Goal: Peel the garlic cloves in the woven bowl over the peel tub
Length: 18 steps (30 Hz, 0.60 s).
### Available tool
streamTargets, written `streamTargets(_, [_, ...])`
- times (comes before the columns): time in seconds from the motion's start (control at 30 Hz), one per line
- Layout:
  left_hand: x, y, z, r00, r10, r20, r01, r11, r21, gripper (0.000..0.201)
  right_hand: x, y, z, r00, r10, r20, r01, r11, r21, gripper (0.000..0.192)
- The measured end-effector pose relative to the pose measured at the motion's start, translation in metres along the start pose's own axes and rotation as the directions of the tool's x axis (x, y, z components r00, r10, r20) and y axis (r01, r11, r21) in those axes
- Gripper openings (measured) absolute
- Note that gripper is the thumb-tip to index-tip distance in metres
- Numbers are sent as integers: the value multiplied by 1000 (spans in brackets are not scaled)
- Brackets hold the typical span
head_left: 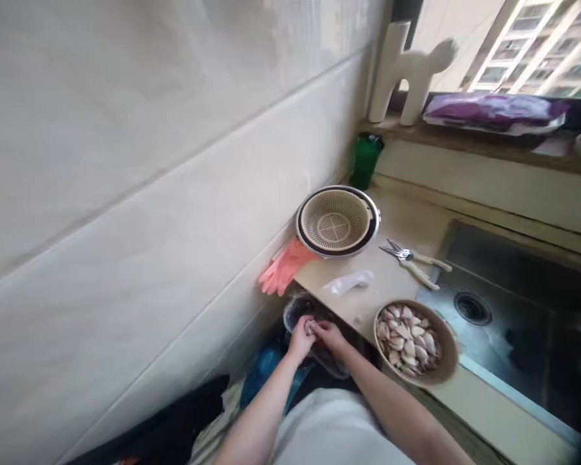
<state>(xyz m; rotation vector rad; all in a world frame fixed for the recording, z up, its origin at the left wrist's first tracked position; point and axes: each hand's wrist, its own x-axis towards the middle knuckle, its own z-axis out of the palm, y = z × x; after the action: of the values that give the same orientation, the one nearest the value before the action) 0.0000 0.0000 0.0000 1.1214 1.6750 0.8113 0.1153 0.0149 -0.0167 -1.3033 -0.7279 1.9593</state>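
My left hand (299,341) and my right hand (331,337) meet in front of my body, both closed. Between their fingertips is a small pale garlic clove (310,327), partly covered by the fingers. Beneath them is a bin lined with a clear plastic bag (294,311), its inside mostly hidden. To the right, a round beige bowl (448,361) full of unpeeled garlic cloves (407,339) stands on the counter by the sink.
Pliers-like scissors (411,259) lie open beside the dark sink (527,323). A beige strainer basket (336,223) sits in a metal-rimmed bowl. Pink rubber gloves (288,265) hang at the counter's edge near a crumpled plastic wrapper (351,282). A green container (366,161) stands in the corner.
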Motion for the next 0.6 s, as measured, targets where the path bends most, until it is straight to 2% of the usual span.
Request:
streamTargets(0.17, [2, -2, 1, 1000, -11, -13, 11, 1000, -18, 48, 0, 4, -1, 999, -12, -45, 15, 999, 52, 45])
streamTargets(0.37, [-1, -6, 6, 999, -34, 11, 35, 990, -134, 53, 2, 8, -3, 992, -37, -120, 47, 995, 85, 48])
streamTargets(0.5, [-3, -5, 3, 1000, -10, 11, 12, 987, -158, 49, 5, 10, -5, 982, -72, -176, 66, 997, -41, 38])
streamTargets(0.6, [1, -1, -3, 999, 26, -34, -29, 995, -96, 49, 6, 8, -8, 973, -141, -185, 104, 974, -201, 27])
